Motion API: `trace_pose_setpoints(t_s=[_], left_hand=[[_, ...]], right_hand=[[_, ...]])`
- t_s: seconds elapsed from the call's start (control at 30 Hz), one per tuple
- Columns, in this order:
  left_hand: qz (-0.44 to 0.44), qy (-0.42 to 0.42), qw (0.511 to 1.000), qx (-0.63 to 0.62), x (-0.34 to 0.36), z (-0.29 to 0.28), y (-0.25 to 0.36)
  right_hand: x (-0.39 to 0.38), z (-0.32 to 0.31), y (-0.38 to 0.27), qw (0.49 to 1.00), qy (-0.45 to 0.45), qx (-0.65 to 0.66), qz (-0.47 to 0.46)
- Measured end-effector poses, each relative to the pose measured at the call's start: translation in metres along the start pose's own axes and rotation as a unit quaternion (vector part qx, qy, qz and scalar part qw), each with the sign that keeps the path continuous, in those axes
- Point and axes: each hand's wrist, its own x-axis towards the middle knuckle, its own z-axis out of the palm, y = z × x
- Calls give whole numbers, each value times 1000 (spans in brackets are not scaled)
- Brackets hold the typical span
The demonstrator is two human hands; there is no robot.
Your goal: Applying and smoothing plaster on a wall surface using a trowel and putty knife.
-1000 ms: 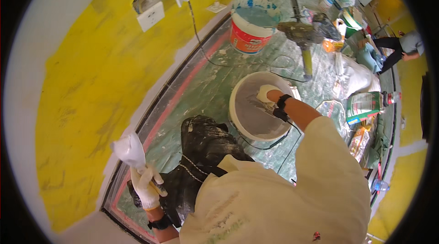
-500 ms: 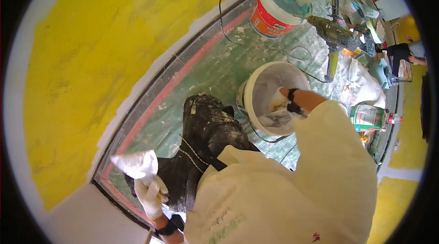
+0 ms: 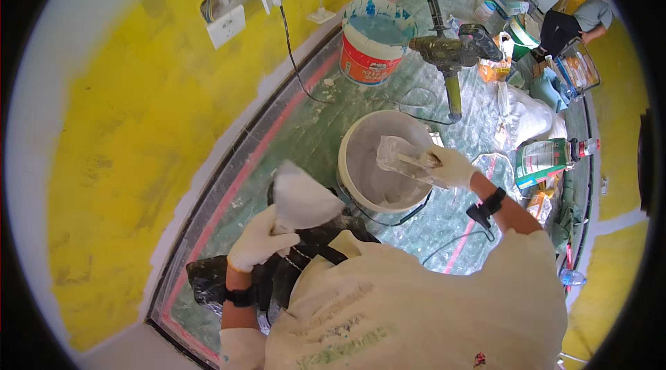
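My left hand [image 3: 260, 242], in a white glove, is closed on a wide scraper [image 3: 305, 196] with a pale, blurred blade, held left of the bucket. My gloved right hand [image 3: 452, 167] grips a putty knife [image 3: 401, 156] smeared with white paste, held over a white bucket [image 3: 350, 151] that contains pale grey-white paste. Black clothing [image 3: 208, 280] shows beneath my left forearm.
A red-and-white bucket [image 3: 371, 65], a power mixer or drill [image 3: 447, 51] with cord, white sacks [image 3: 527, 117] and a green container [image 3: 541, 165] lie on the sheeted floor. A person [image 3: 586, 16] crouches at the back right. A yellow wall [image 3: 125, 148] with hanging sockets runs along the left.
My right hand has risen out of the bucket with the putty knife. My left hand and scraper have moved up and right toward the bucket. The view has also shifted.
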Motion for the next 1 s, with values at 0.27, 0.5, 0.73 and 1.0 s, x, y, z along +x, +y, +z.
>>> trace_pose_setpoints(t_s=[0.27,0.5,0.73,1.0], left_hand=[[44,-189,980,34,27,6,36],[54,-88,995,-2,-62,-50,43],[255,282,911,-157,-94,-47,32],[407,445,716,351,-22,-89,3]], right_hand=[[4,21,-124,930,5,251,-270],[93,49,-194,882,-176,234,-370],[138,116,-242,693,-288,654,-96],[129,211,-319,494,-364,743,-268]])
